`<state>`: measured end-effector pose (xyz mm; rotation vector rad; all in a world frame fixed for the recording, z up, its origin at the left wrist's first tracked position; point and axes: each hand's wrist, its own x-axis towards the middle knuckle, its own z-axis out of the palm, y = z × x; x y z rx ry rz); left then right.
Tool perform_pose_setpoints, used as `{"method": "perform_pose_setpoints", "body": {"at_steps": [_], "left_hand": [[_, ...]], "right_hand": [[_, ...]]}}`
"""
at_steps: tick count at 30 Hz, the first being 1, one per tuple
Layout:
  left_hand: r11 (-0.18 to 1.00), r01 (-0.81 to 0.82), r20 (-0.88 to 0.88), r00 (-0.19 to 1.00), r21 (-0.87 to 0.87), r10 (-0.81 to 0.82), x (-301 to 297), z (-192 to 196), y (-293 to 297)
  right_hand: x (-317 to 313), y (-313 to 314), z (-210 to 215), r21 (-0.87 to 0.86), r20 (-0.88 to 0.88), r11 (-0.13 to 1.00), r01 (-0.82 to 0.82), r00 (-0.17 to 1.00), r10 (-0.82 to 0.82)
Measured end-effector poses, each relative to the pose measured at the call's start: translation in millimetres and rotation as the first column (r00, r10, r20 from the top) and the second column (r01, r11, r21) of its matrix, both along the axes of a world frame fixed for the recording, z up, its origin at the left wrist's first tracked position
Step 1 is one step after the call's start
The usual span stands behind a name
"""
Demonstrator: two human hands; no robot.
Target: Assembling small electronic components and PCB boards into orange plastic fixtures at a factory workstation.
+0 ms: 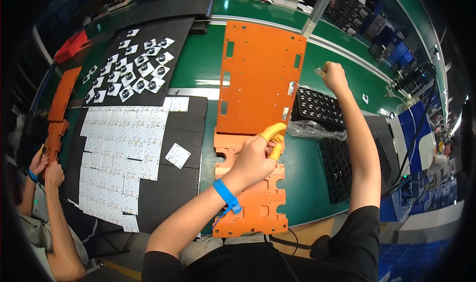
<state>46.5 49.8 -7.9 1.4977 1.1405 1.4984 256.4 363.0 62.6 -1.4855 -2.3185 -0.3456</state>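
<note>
My left hand (255, 157), with yellow finger covers and a blue wrist strap (227, 195), is over the joint between two orange parts. Its fingers are curled and pinched; what they hold, if anything, is hidden. Beyond it lies a flat orange panel (260, 79) with slots and small holes. Nearer me is a moulded orange frame (253, 215) with notched edges. My right hand (334, 76) is raised right of the panel, closed, with a small pale thing showing at its fingertips, too small to name.
Black trays of round parts (317, 106) stand right, with clear plastic film (315, 130) beside. Left, a black mat (181, 193) bears rows of white square boards (124, 138). Several boards with black round parts (141, 60) lie beyond. A co-worker's hands (53, 175) hold another orange part.
</note>
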Motion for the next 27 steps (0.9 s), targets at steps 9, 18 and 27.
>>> {"method": "perform_pose_setpoints", "body": {"at_steps": [9, 18, 27], "left_hand": [[0.998, 0.042, 0.034, 0.999, -0.040, -0.041, -2.4, 12.9, -0.9], [0.994, 0.088, 0.018, 0.996, -0.072, -0.087, 1.1, 10.6, -1.9], [0.999, 0.007, 0.049, 0.999, -0.046, -0.005, -10.7, -0.8, -0.6]], "right_hand": [[25.6, 48.3, -11.9, -0.308, 0.332, 0.871, 0.383, 0.901, -0.279], [25.0, -46.2, 74.7, -0.130, 0.001, 0.989, 0.065, 0.998, -0.066], [-99.2, -365.0, 113.6, 0.237, 0.202, -0.310, -0.921, -0.266, 0.943]]}}
